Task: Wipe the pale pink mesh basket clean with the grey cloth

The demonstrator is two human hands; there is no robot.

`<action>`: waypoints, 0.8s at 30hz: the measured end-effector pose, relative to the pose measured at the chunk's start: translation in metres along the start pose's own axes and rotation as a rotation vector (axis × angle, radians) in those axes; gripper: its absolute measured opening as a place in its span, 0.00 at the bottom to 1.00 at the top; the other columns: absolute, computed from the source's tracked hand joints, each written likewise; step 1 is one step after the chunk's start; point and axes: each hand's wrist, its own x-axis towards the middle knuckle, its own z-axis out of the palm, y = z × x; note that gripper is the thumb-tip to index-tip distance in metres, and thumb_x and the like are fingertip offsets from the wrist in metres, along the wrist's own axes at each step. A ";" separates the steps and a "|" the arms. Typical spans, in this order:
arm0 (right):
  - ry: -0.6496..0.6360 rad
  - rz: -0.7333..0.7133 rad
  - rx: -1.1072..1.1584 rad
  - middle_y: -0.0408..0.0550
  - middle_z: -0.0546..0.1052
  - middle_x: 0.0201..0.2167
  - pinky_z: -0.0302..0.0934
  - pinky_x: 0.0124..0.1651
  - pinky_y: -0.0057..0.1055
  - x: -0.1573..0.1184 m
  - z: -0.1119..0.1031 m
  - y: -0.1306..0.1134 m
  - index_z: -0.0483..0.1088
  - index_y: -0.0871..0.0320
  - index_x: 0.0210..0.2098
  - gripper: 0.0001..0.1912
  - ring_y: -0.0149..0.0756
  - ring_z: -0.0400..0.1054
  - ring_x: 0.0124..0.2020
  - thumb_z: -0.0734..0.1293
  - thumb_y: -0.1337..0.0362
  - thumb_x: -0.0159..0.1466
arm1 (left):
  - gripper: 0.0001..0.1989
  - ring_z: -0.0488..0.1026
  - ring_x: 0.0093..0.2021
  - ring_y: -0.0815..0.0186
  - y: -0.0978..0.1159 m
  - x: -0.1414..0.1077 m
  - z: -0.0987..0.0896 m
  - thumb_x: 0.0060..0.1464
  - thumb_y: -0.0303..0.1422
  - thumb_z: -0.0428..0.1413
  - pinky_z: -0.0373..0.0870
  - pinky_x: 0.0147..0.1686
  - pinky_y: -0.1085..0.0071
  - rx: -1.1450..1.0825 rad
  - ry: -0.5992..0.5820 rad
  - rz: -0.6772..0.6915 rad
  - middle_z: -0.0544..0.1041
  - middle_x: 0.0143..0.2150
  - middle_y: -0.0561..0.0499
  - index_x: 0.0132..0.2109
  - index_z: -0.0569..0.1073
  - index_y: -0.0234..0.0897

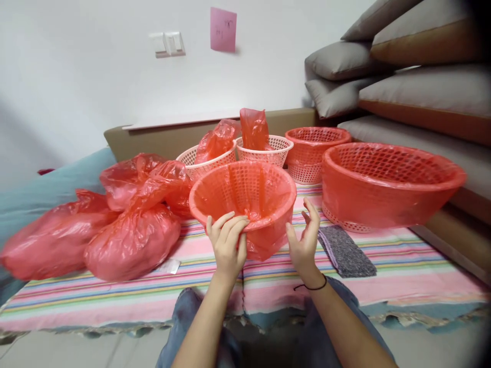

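Red plastic film (263, 249) covers a round lattice basket (268, 223), which stands upright, mouth up, on a striped cloth (215, 291) in the near middle. The left hand (226, 250) is partly curled, its fingers over the near-left rim and thumb below; whether they pinch cannot be told. The right hand (306, 243) is open, thumb and fingers parted, holding nothing, just beside the near-right wall; contact with the film is unclear. The basket thus lies between and slightly beyond the hands. It is probably light and fairly stiff, its film thin, slippery and easily torn; the rolled rim, taken at opposite sides, would offer the firmest hold. At right lies a folded grey cloth (347, 253); at left, filled red bags (132, 243). Farther right is a large red-covered basket (391, 199); beyond, two pale baskets (264, 156) hold crumpled red film.
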 end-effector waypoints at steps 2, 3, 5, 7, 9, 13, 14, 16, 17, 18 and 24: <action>-0.002 -0.051 -0.011 0.60 0.60 0.65 0.52 0.64 0.59 0.000 0.000 -0.003 0.53 0.53 0.68 0.35 0.51 0.53 0.67 0.65 0.59 0.64 | 0.12 0.71 0.52 0.61 -0.002 0.001 -0.001 0.59 0.21 0.51 0.44 0.67 0.51 -0.040 -0.017 -0.044 0.81 0.40 0.51 0.44 0.73 0.42; -0.003 -0.073 -0.022 0.60 0.60 0.65 0.53 0.64 0.59 0.000 0.000 -0.004 0.53 0.53 0.67 0.35 0.51 0.54 0.67 0.65 0.59 0.64 | 0.11 0.71 0.52 0.61 -0.005 0.002 -0.003 0.59 0.22 0.50 0.45 0.67 0.50 -0.061 -0.024 -0.061 0.81 0.40 0.51 0.43 0.73 0.42; -0.001 -0.113 -0.050 0.60 0.61 0.64 0.54 0.63 0.59 0.000 0.000 -0.007 0.53 0.54 0.67 0.34 0.51 0.55 0.66 0.65 0.59 0.64 | 0.10 0.70 0.54 0.61 -0.014 0.002 -0.006 0.59 0.23 0.50 0.47 0.66 0.50 -0.092 -0.026 -0.087 0.80 0.40 0.51 0.41 0.72 0.42; 0.003 -0.150 -0.069 0.60 0.63 0.63 0.54 0.63 0.59 0.001 -0.001 -0.009 0.54 0.54 0.67 0.33 0.52 0.56 0.65 0.65 0.60 0.64 | 0.08 0.68 0.57 0.59 -0.025 0.002 -0.010 0.60 0.25 0.50 0.51 0.64 0.50 -0.101 0.008 -0.131 0.79 0.44 0.49 0.39 0.72 0.41; 0.007 -0.186 -0.076 0.60 0.64 0.62 0.54 0.63 0.60 0.002 -0.001 -0.010 0.55 0.54 0.66 0.33 0.52 0.57 0.65 0.65 0.61 0.64 | 0.06 0.63 0.62 0.58 -0.037 0.001 -0.014 0.60 0.28 0.51 0.53 0.64 0.50 -0.095 0.085 -0.235 0.77 0.51 0.47 0.39 0.72 0.41; 0.003 -0.226 -0.071 0.60 0.64 0.62 0.54 0.63 0.62 0.002 0.000 -0.012 0.55 0.54 0.66 0.33 0.53 0.58 0.64 0.65 0.62 0.63 | 0.06 0.60 0.66 0.57 -0.055 -0.002 -0.019 0.60 0.32 0.55 0.50 0.66 0.52 -0.122 0.204 -0.449 0.68 0.63 0.45 0.44 0.74 0.42; 0.000 -0.230 -0.069 0.60 0.64 0.62 0.54 0.63 0.62 0.001 0.000 -0.012 0.55 0.54 0.66 0.33 0.53 0.57 0.64 0.65 0.62 0.63 | 0.10 0.60 0.66 0.57 -0.057 -0.003 -0.019 0.59 0.33 0.57 0.51 0.66 0.54 -0.149 0.225 -0.479 0.67 0.64 0.45 0.48 0.73 0.42; -0.004 -0.237 -0.074 0.60 0.64 0.62 0.55 0.63 0.62 0.000 0.001 -0.014 0.54 0.55 0.66 0.33 0.53 0.57 0.64 0.65 0.62 0.63 | 0.19 0.62 0.65 0.59 -0.058 -0.006 -0.016 0.57 0.35 0.59 0.56 0.65 0.57 -0.224 0.279 -0.545 0.66 0.64 0.43 0.56 0.69 0.43; -0.002 -0.241 -0.080 0.60 0.64 0.62 0.55 0.62 0.62 0.000 0.001 -0.014 0.54 0.55 0.66 0.33 0.53 0.57 0.64 0.65 0.62 0.63 | 0.22 0.64 0.63 0.60 -0.058 -0.007 -0.015 0.56 0.35 0.60 0.59 0.63 0.60 -0.256 0.314 -0.588 0.67 0.62 0.42 0.57 0.67 0.42; 0.000 -0.245 -0.087 0.60 0.64 0.61 0.56 0.62 0.62 0.000 0.001 -0.015 0.54 0.55 0.66 0.33 0.53 0.58 0.64 0.65 0.62 0.63 | 0.22 0.67 0.60 0.61 -0.058 -0.009 -0.012 0.55 0.36 0.61 0.62 0.60 0.62 -0.281 0.344 -0.636 0.68 0.59 0.43 0.56 0.67 0.42; 0.052 -0.335 -0.116 0.55 0.69 0.52 0.63 0.56 0.57 0.002 -0.002 -0.019 0.61 0.54 0.60 0.27 0.50 0.64 0.56 0.66 0.65 0.62 | 0.13 0.72 0.44 0.67 -0.056 -0.017 -0.009 0.54 0.38 0.62 0.68 0.49 0.68 -0.281 0.387 -0.761 0.73 0.43 0.50 0.44 0.71 0.39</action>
